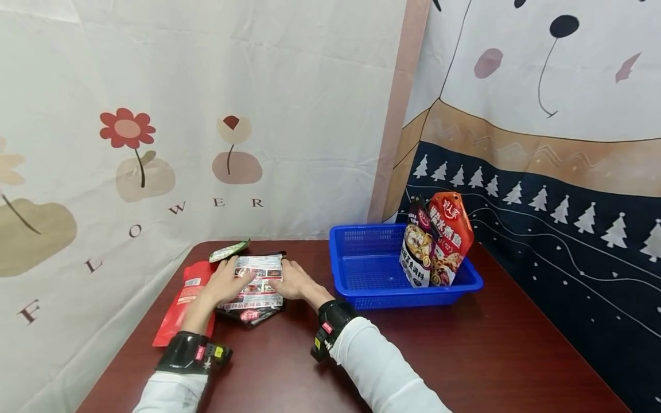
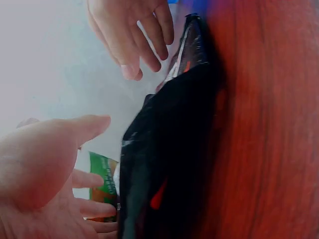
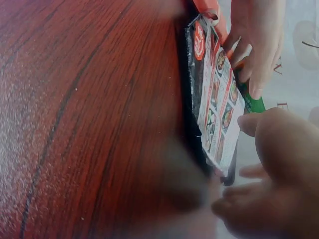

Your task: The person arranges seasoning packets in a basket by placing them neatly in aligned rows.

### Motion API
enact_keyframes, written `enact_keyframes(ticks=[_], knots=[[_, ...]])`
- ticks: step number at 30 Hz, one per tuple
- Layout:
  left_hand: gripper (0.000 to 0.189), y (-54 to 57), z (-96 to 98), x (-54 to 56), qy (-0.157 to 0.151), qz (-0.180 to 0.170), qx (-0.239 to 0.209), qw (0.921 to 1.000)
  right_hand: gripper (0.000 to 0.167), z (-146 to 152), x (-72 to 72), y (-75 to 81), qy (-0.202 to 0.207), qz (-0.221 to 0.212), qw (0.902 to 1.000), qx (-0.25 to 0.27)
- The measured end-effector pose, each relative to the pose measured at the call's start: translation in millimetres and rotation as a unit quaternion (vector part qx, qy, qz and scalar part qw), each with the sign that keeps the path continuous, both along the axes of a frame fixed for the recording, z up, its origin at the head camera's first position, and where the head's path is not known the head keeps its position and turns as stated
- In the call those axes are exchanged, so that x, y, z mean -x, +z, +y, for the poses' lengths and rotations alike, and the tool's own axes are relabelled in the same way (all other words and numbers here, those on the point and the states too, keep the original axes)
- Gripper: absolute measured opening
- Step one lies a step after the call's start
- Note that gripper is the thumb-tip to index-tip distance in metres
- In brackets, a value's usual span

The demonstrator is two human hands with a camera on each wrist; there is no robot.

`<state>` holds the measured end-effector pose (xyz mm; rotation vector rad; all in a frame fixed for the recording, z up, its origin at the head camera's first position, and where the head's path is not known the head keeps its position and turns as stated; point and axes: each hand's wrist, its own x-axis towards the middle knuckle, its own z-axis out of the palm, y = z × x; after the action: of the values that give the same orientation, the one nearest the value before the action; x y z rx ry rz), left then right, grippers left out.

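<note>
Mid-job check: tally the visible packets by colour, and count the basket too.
Blue rectangular plastic basket: 1
Black-and-white plastic pouches: 2, one outside the basket, one inside
Flat red plastic pouch: 1
Upright orange-red plastic pouch: 1
Small green packet: 1
Total: 6 visible; whether more packets lie hidden underneath, I cannot tell.

Left of centre in the head view, a black pouch (image 1: pixel 264 287) is displaying white with red bands; farther left, another pouch (image 1: pixel 175 307) is showing red. Right of centre, a basket (image 1: pixel 372 301) is showing blue. At far right, navy cloth (image 1: pixel 563 258) is bearing white trees.
</note>
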<state>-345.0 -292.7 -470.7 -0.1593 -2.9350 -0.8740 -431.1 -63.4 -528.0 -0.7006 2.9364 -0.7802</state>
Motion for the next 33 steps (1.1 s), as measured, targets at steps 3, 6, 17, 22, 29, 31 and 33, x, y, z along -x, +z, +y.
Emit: enact_keyframes(ticks=[3,6,17,22,29,31,33], knots=[[0.106,12.4,10.8,-12.0,0.017,-0.033,-0.010,0.9993,0.087,-1.2,-1.6,0.2,-0.009,-0.015,0.9998,0.006],[0.107,4.2,7.9,-4.2,0.034,-0.026,-0.016,0.9989,0.085,-0.7,-7.2,3.4,-0.013,-0.024,0.9995,0.018],[0.103,-5.8,9.4,4.0,0.086,-0.028,-0.057,0.9942,0.074,1.8,-11.7,12.5,-0.034,-0.053,0.9934,0.096],[0.090,9.8,20.6,-15.6,0.123,-0.029,-0.081,0.9886,0.063,4.0,0.2,6.5,-0.062,-0.092,0.9788,0.172],[0.064,8.5,19.7,-21.1,0.093,-0.076,-0.211,0.9701,0.062,14.3,0.3,10.0,-0.152,-0.113,0.9529,0.237],[0.059,7.8,21.6,-21.0,0.079,-0.101,-0.250,0.9598,0.055,18.7,-4.3,14.2,-0.169,-0.130,0.9445,0.250],[0.057,7.0,24.7,-20.9,0.067,-0.119,-0.284,0.9491,0.043,22.4,-9.2,19.1,-0.177,-0.145,0.9382,0.259]])
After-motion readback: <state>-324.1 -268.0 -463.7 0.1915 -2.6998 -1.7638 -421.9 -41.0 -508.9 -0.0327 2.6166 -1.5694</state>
